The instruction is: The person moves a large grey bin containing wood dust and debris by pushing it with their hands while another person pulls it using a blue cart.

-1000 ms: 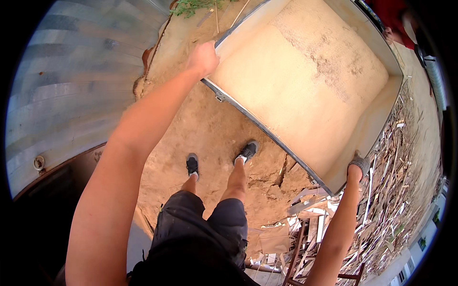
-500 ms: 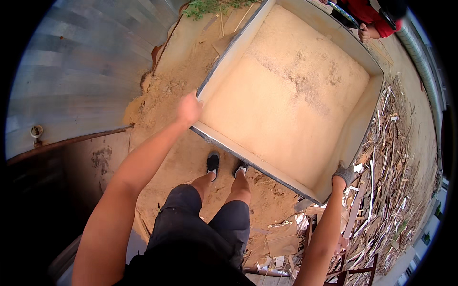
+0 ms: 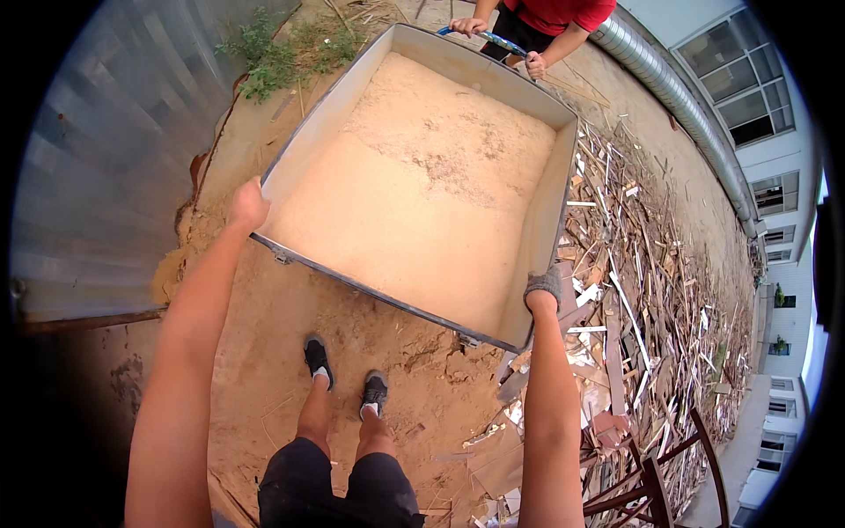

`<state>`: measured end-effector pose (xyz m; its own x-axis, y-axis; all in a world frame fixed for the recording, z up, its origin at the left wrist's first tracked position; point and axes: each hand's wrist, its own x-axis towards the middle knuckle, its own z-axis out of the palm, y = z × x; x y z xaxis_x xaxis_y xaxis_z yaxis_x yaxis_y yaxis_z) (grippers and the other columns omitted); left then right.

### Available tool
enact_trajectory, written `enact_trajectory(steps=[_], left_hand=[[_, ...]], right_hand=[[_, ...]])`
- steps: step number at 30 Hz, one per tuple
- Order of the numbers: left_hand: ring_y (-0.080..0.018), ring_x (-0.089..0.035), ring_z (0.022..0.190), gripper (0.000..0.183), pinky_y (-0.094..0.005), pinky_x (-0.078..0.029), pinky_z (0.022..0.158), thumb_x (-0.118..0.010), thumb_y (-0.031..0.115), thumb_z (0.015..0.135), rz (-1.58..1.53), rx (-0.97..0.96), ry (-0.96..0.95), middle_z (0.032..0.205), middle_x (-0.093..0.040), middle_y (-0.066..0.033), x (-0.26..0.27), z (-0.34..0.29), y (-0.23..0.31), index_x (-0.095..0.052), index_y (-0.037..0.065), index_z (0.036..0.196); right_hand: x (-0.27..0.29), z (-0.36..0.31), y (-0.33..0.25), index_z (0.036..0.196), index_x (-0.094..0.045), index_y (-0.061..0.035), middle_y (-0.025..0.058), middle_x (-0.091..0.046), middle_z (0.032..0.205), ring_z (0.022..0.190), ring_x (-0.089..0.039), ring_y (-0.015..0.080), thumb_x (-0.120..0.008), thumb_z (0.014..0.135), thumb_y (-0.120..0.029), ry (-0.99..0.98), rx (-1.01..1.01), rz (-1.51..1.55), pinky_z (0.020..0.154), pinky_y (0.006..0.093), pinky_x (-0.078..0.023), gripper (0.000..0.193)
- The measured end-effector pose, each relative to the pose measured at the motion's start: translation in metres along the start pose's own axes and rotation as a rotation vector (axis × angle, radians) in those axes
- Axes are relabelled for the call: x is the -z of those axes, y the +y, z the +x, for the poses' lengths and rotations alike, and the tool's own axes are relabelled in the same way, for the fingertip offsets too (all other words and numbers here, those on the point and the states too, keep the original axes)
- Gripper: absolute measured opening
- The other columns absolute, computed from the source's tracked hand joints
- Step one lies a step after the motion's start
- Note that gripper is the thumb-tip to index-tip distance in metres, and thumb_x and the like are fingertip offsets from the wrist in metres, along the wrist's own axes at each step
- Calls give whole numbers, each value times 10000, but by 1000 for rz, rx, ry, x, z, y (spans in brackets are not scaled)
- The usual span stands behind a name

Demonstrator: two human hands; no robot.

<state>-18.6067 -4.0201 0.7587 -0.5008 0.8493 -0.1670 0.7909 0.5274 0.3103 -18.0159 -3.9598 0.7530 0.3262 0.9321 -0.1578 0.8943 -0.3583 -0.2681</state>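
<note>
Your bare left hand (image 3: 250, 205) and grey-gloved right hand (image 3: 544, 287) clasp the rectangular grey bin (image 3: 549, 198); likely heavy, stiff; best held near corners.

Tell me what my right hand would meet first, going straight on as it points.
Probably the side wall of the bin: your right hand grips its edge and points along it, though depth is unclear.

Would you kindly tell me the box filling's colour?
The filling is pale tan with darker patches, best in the head view.
</note>
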Motion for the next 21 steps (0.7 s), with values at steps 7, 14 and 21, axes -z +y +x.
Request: enact_trajectory(steps=[7,14,21], left_hand=[[-435,-573,986,372,-465,-449,877,-672,55,743,-121,-123,84,1017,-589,-274,-64,64,-83,-536,-64,1069],[-440,-580,1005,392,-460,-455,870,-681,41,725,23,-131,33,1038,-604,-279,-51,63,-51,-542,-64,1076],[-430,-579,1020,384,-455,-457,880,-688,53,740,19,-200,59,1063,-607,-261,-68,110,-70,-555,-47,1086]], right_hand=[[-14,18,-22,1185,-491,-10,254,-598,1158,1105,-583,386,-595,852,-294,-64,-171,-5,906,453,-484,450],[7,0,-22,1230,-533,-78,174,-603,1223,1140,-580,339,-488,918,-254,-112,-292,33,905,437,-488,360],[-15,18,-31,1128,-575,-62,202,-632,1144,1048,-619,367,-555,877,-256,-12,-314,82,858,450,-505,317]])
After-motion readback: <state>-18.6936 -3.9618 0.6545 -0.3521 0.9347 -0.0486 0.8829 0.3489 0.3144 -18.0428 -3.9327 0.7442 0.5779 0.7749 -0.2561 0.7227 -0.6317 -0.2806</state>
